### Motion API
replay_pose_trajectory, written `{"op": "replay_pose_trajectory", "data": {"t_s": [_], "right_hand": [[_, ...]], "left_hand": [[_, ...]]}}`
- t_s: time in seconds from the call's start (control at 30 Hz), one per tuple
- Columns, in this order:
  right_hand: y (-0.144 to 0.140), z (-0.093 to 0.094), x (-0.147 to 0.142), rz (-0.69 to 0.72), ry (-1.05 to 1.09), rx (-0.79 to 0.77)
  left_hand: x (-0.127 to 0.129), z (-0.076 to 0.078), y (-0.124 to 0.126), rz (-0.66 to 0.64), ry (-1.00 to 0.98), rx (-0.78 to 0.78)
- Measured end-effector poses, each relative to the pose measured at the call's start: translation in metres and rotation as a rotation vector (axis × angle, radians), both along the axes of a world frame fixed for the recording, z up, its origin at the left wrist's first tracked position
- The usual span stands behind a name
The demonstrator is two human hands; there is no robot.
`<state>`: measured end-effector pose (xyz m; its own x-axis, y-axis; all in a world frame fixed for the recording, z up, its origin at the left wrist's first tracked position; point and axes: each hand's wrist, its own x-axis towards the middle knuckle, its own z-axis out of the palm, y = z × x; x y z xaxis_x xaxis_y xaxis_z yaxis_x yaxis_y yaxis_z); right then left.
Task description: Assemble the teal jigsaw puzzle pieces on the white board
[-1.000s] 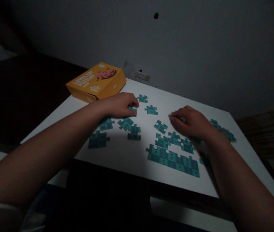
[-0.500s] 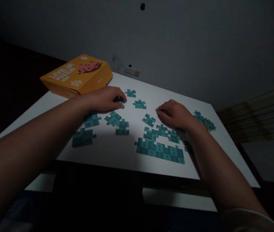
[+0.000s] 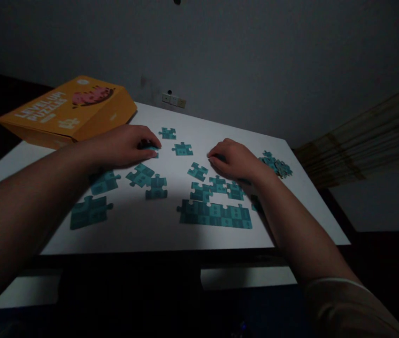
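Teal puzzle pieces lie face down on a white table (image 3: 157, 230). My left hand (image 3: 125, 144) rests palm down with its fingertips on a teal piece (image 3: 151, 150) that is mostly hidden under them. My right hand (image 3: 236, 162) lies curled on the table with its fingers over another teal piece (image 3: 219, 158), partly hidden. A joined strip of pieces (image 3: 215, 215) sits near the front edge, below my right hand. Loose pieces (image 3: 182, 149) lie between the two hands.
An orange puzzle box (image 3: 69, 110) stands at the table's back left corner. A small heap of teal pieces (image 3: 277, 165) lies at the right edge. More pieces (image 3: 90, 212) lie under my left forearm. A grey wall with a socket (image 3: 173, 99) backs the table.
The view has swung right, so everything has shifted left in the picture. Both hands stay on the same pieces on the table.
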<state>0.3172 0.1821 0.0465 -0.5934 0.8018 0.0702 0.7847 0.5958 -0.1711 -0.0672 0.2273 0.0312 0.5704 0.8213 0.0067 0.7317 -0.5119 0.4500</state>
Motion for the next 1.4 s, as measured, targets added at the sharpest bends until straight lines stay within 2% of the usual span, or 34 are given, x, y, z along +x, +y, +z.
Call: {"op": "replay_pose_trajectory", "data": {"t_s": [0.23,0.5,0.97,1.17,1.4], "right_hand": [[0.0015,0.0005,0.0017,0.004,-0.02,-0.009],[-0.0025,0.0041,-0.0015,-0.016,-0.003,-0.017],[0.0003,0.001,0.0001,-0.002,-0.002,-0.01],[-0.0018,0.0039,-0.0029,-0.009,0.012,-0.031],[0.001,-0.001,-0.0018,0.008,0.008,-0.026]], "left_hand": [[0.0006,0.001,-0.0007,0.029,-0.011,-0.001],[-0.0005,0.0035,-0.0048,-0.025,0.037,0.04],[0.0013,0.0041,-0.0039,0.017,0.065,0.025],[0.001,0.0029,-0.0028,0.01,0.027,0.011],[0.0005,0.0038,-0.0059,-0.019,0.004,0.001]]}}
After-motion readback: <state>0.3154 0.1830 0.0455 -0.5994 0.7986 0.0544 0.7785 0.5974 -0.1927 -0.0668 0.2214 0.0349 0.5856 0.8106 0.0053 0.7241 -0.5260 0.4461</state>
